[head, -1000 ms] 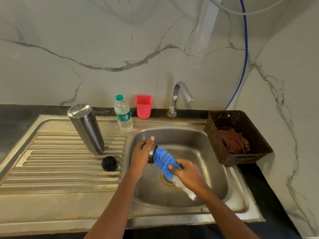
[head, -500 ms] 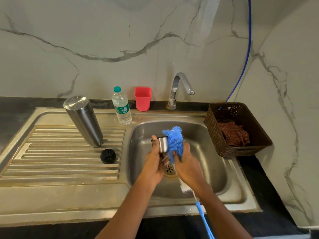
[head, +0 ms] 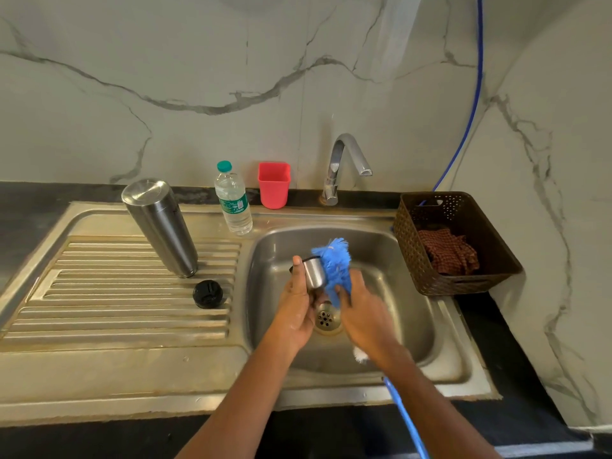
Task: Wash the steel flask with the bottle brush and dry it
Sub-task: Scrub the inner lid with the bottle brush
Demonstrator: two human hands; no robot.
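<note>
The steel flask point(head: 161, 226) stands upside down on the ribbed drainboard, left of the basin. Its black stopper point(head: 207, 293) lies beside it. Over the sink basin point(head: 407, 313), my left hand point(head: 298, 303) holds a small steel cup lid point(head: 314, 272). My right hand point(head: 361, 309) grips the bottle brush point(head: 334, 263) by its blue bristle head, which presses against the cup's right side. The brush's blue handle point(head: 405, 422) runs down past my right forearm to the bottom edge.
A tap point(head: 344, 164) stands behind the basin with no water running. A plastic water bottle point(head: 232, 200) and a red cup point(head: 274, 184) sit at the back ledge. A brown basket point(head: 463, 260) holding a checked cloth point(head: 447, 251) stands right of the sink.
A second ago the brush lay sideways low in the basin against the cup. Both hands have since risen and the brush head now points up beside the cup.
</note>
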